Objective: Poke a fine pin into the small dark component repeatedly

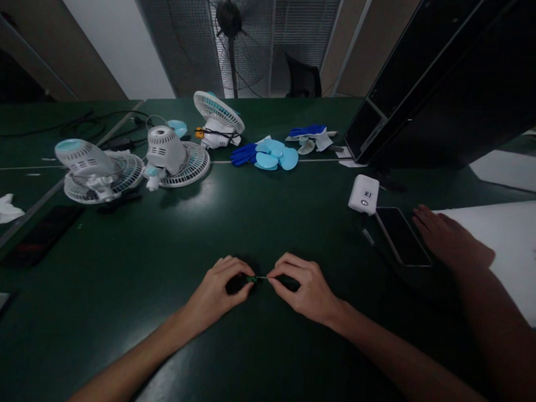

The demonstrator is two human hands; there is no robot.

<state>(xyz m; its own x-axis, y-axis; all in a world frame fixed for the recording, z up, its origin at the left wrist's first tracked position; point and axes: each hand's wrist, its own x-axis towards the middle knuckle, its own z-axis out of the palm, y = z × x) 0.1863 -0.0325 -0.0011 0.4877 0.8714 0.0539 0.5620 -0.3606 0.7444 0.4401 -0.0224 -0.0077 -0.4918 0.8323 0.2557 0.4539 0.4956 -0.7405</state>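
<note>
Above the dark green table [232,217], my left hand [223,281] pinches a small green piece [251,278] between thumb and forefinger. A thin, pale, straight strand [262,277] runs from that piece across to my right hand [302,284]. My right thumb and forefinger are pressed together on the strand's other end. Both hands are low over the tabletop, with a short gap between their fingertips. The fingers cover much of the green piece, so its exact kind cannot be made out.
Small white fans [166,153] lie at the back left. Light-blue fan blades [276,154] rest beside blue gloves [244,155]. To the right are a white power bank [364,194], a phone [403,236] and another person's hand [453,240]. A large black screen [465,85] stands behind.
</note>
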